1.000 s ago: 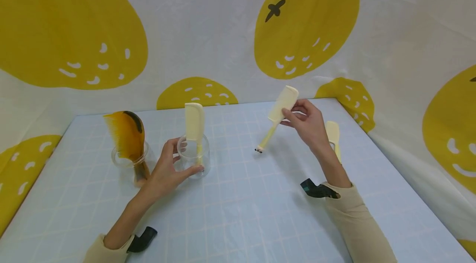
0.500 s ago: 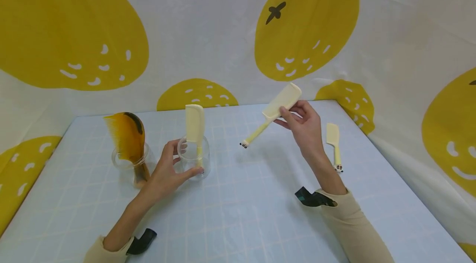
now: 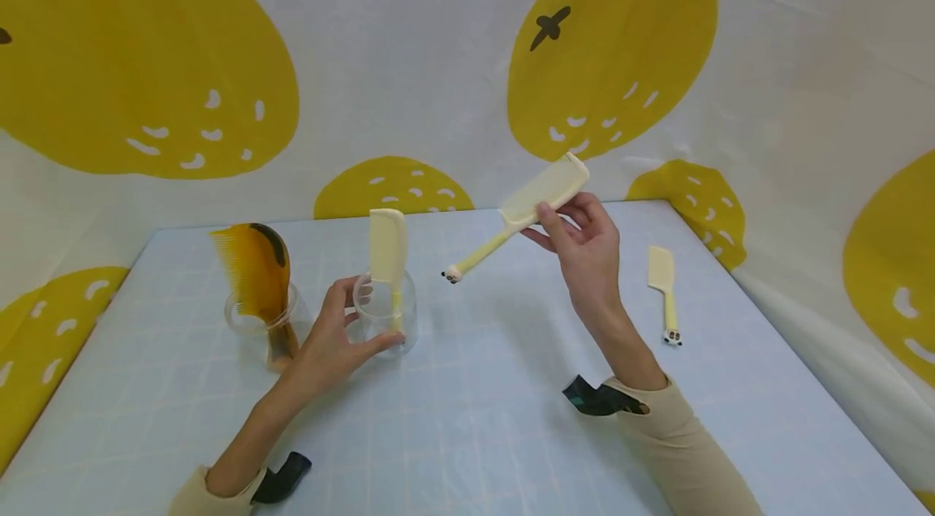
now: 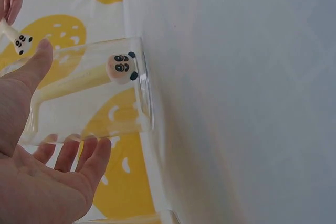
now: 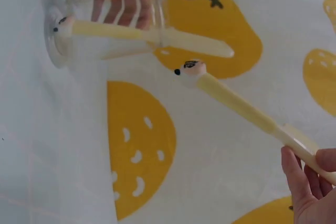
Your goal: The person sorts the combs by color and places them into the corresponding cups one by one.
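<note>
My left hand grips a clear jar on the table, fingers behind and thumb in front. A cream comb stands in this jar, teeth end up. Its panda-head tip is near the jar's base in the left wrist view. My right hand pinches a second cream comb by its toothed part, above the table. That comb slants, and its yellow handle and panda tip point down-left toward the jar.
A third cream panda comb lies on the table at the right. On the left, an amber-brown comb stands in another clear jar. Behind the table hangs a white cloth with yellow fruit prints.
My right hand has moved left with the comb, whose handle has swung up toward the jar. The comb on the right has come fully into view. My left hand stays on the jar.
</note>
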A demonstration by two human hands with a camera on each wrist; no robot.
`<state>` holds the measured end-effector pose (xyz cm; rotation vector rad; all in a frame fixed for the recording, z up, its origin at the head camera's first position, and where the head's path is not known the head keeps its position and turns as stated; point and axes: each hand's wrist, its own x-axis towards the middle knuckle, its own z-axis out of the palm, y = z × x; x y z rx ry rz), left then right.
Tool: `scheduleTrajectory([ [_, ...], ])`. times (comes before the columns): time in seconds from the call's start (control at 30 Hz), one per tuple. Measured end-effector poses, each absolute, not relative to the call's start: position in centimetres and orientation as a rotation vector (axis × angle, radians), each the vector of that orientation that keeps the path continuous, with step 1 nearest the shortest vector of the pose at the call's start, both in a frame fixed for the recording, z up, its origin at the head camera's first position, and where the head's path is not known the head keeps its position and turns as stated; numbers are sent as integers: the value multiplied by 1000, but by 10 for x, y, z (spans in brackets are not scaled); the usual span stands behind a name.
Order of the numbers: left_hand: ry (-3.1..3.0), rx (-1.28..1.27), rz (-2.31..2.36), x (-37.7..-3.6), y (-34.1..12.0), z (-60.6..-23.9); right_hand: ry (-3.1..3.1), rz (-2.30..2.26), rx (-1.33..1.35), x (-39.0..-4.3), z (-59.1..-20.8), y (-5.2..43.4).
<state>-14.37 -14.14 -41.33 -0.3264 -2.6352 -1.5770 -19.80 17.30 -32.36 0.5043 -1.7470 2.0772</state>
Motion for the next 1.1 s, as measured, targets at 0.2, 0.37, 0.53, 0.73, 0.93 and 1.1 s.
scheduleTrajectory([
  [0.2,-2634,-318,-1571,-141,-141,-414,-1701,2113,547,-196,-321,158],
  [0.37,-2611,-340,-1590,-140,-142,-415,-1693,2140,577,-195,-321,144],
  [0.53,-2596,-351,-1605,-141,-143,-418,-1693,2152,616,-194,-322,130],
  [0.73,-2574,-373,-1608,-142,-144,-419,-1659,2190,669,-196,-325,113],
  [0.93,-2604,-354,-1597,-143,-143,-416,-1662,2221,707,-197,-331,97],
  [1.1,-2606,-350,-1607,-143,-143,-416,-1721,2187,756,-196,-337,85],
])
